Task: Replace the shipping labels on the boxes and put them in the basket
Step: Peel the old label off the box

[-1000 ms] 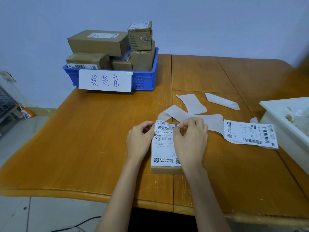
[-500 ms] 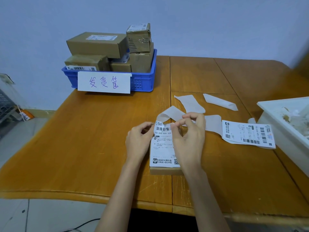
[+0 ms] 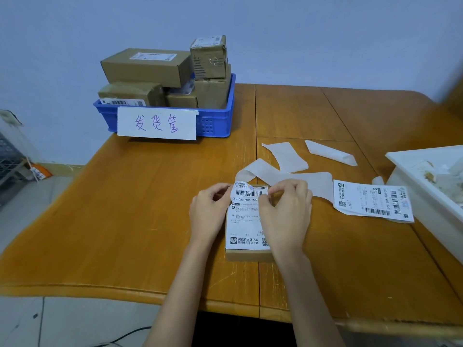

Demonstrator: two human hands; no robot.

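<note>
Shipping label half-lifted: a person peels the old sticker from a flat cardboard box lying near the front edge of a wooden table. The left hand curls against the box's left side, fingertips at the label's raised far corner; the right hand pinches the label's far edge, which curls up off the cardboard while the near part is stuck down. Judged from this, removal is only begun, and the thin paper could tear across the barcode if pulled fast or unevenly, leaving scraps stuck on the lid. The light box may also lift with the sticker unless the left hand pins it. Just beyond the hands lie curled strips of backing paper, and to the right a fresh printed label waits beside a white tray of scraps. At the far left of the table stands the blue basket, already stacked with brown parcels behind a handwritten sign.
</note>
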